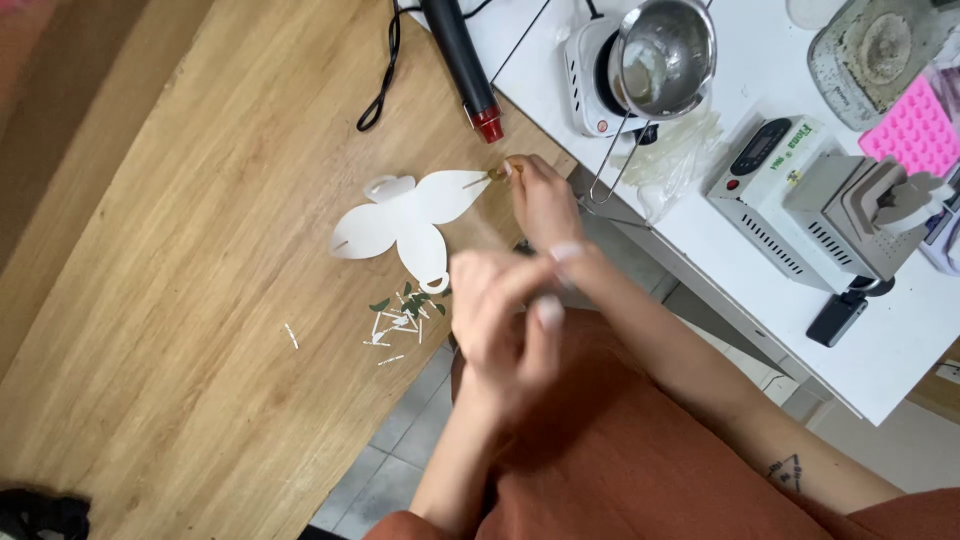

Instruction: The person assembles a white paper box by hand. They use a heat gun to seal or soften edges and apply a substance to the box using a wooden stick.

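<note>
Right hand (pixel 540 200) pinching thin stick (pixel 478 181) at tip of white butterfly cutout (pixel 400 225) on wooden counter (pixel 200 300). Left hand (pixel 500 320) blurred, fingers curled; grip unclear. Step looks like placing stick; next needs steady press.

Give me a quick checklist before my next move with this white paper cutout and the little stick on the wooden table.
1. White paper cutout lies flat on the wooden table: ok.
2. Right hand pinches the thin stick at the cutout's upper lobe: ok.
3. Left hand has a firm hold on something: cannot tell, blurred.
4. Small cut pieces sit apart from the cutout: ok.
5. Heat gun nozzle points away from the cutout: not ok.
</note>
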